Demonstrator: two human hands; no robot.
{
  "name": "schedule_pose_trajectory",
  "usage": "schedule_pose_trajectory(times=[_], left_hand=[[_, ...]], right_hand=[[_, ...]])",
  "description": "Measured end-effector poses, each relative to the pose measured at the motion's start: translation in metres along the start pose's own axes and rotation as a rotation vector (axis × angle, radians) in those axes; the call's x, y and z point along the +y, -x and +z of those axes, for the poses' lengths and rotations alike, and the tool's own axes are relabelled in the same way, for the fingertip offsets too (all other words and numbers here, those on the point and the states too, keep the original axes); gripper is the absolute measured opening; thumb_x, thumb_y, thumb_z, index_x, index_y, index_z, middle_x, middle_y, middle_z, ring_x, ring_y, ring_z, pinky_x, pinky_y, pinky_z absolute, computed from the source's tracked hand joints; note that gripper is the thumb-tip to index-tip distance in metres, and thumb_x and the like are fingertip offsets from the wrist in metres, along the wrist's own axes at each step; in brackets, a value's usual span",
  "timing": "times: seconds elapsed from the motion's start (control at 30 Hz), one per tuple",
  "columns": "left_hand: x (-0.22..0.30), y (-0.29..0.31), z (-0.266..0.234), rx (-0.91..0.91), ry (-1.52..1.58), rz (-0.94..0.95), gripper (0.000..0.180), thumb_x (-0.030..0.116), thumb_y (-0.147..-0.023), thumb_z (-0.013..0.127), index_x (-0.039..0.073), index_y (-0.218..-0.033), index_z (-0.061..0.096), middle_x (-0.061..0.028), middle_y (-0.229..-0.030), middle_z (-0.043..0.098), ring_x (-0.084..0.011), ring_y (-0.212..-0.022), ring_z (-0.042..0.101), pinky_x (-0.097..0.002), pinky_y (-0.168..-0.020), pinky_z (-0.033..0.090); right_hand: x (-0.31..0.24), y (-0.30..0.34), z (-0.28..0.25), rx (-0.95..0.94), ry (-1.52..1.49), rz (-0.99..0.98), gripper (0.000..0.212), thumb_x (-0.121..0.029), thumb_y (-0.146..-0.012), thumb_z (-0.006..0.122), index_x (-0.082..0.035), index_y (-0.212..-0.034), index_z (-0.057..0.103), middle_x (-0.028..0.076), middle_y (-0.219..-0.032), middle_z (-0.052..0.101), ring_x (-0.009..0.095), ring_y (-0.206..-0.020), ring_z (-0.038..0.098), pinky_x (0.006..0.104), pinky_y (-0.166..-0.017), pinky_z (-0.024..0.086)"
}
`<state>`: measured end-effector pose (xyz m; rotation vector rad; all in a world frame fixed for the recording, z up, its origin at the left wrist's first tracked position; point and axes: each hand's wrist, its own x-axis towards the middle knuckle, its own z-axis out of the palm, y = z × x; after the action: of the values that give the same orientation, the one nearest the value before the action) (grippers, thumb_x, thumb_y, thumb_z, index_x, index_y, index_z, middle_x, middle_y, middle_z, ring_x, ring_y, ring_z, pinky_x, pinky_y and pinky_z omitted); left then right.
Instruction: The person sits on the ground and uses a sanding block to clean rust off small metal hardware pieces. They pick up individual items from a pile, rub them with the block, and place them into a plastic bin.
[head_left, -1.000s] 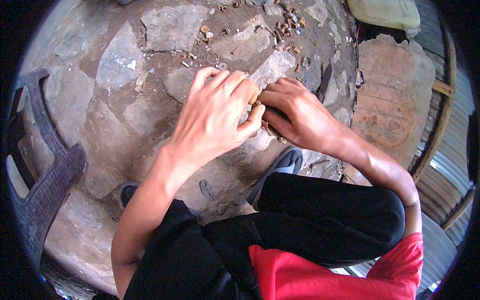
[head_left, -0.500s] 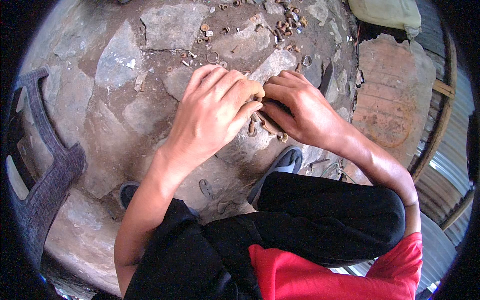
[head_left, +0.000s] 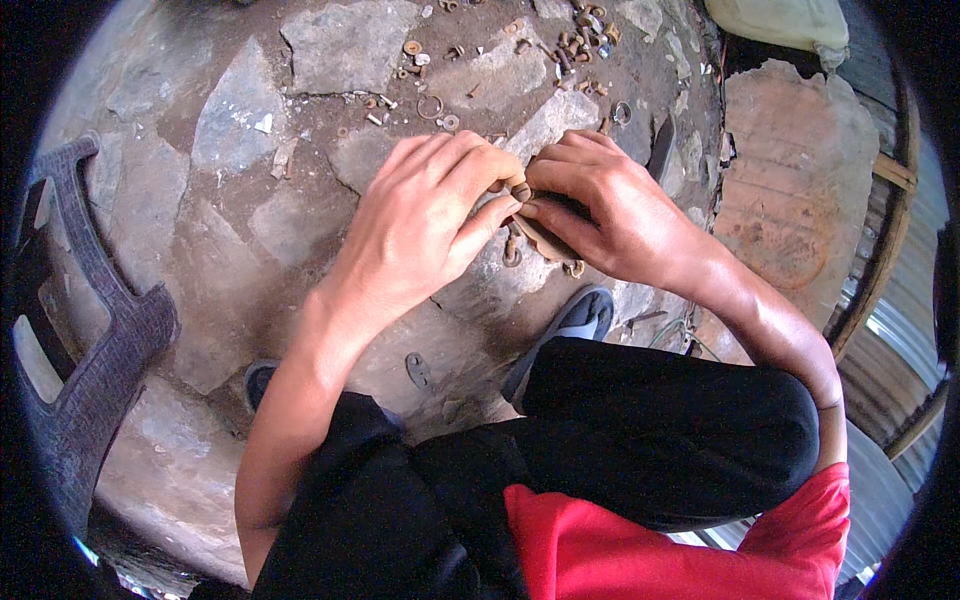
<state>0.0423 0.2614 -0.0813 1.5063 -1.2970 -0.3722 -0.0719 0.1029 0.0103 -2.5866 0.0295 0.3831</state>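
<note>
Brown like rust, the little round bit (head_left: 521, 192) is pinched between the thumb and finger of the left hand (head_left: 410, 215), with the right hand (head_left: 612, 205) curled just to its right, but I cannot tell its long way or if the right fingers pinch too.

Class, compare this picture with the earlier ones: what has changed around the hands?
The right hand has shifted slightly forward; the left hand has drawn slightly left, its thumb and index finger wider apart, with a small piece showing between them. A rusty part below is more exposed. Neither hand has clearly let go; the right sandal stayed put.
</note>
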Motion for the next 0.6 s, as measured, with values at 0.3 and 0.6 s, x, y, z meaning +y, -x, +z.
schedule_pose_trajectory(times=[0.3,0.6], left_hand=[[0.011,-0.011,-0.006,-0.018,-0.164,0.019,0.014,0.019,-0.082,0.064,0.006,-0.083,0.058,-0.0101,-0.084,0.060,-0.0266,-0.080,0.060,-0.0415,-0.084,0.043],[0.002,-0.001,-0.007,0.045,0.050,-0.024,0.014,0.017,-0.082,0.070,0.008,-0.091,0.064,-0.0093,-0.092,0.063,-0.0285,-0.088,0.061,-0.0397,-0.083,0.045]], right_hand=[[-0.004,-0.004,-0.005,-0.018,0.018,0.007,0.022,-0.015,-0.082,0.064,-0.002,-0.100,0.064,0.013,-0.092,0.062,0.032,-0.093,0.059,0.0429,-0.087,0.045],[0.000,-0.002,-0.004,-0.023,-0.005,0.018,0.019,-0.014,-0.084,0.064,-0.002,-0.098,0.064,0.013,-0.091,0.061,0.033,-0.092,0.058,0.0432,-0.084,0.046]])
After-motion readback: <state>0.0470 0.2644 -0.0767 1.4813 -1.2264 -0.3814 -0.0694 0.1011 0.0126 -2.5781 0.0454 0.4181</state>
